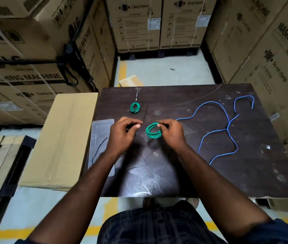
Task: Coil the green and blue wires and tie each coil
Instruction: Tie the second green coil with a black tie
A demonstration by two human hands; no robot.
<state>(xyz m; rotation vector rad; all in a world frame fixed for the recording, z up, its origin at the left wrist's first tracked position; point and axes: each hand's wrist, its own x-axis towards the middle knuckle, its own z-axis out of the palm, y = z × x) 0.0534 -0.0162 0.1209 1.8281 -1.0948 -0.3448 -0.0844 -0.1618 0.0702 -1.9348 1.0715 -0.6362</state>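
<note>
2 green coils: one in hand near the table's (183, 173) middle, one lying farther back, well apart.
Near green coil (153, 130): wound into a small ring, no loose tail seen; low over the table, can't tell if resting on it.
Right hand (172, 133): thumb + fingertips pinch the ring's top-right side, bunching the loops.
Left hand (123, 132): just left of the ring, not touching it; fingers curled, thumb tip to forefinger. Can't tell if anything thin is pinched there.
Far green coil (135, 107): flat on the table toward the far edge; a thin pale strand runs back from it. Tie or wire end, can't tell.
Blue wire (228, 123): uncoiled, sprawled over the table's right half, one end reaching in beside the right hand.
Clear sheet (102, 127): at the table's left edge, w/ a black strand (98, 150) on it, prob. tie stock.
Step (judged): tying the 2nd green ring; winding looks done.
Next (judged): needs a tie passed thru the ring's centre, round the bundle, twisted tight, w/ the right-hand pinch held so loops don't spring. Blue not yet started.
</note>
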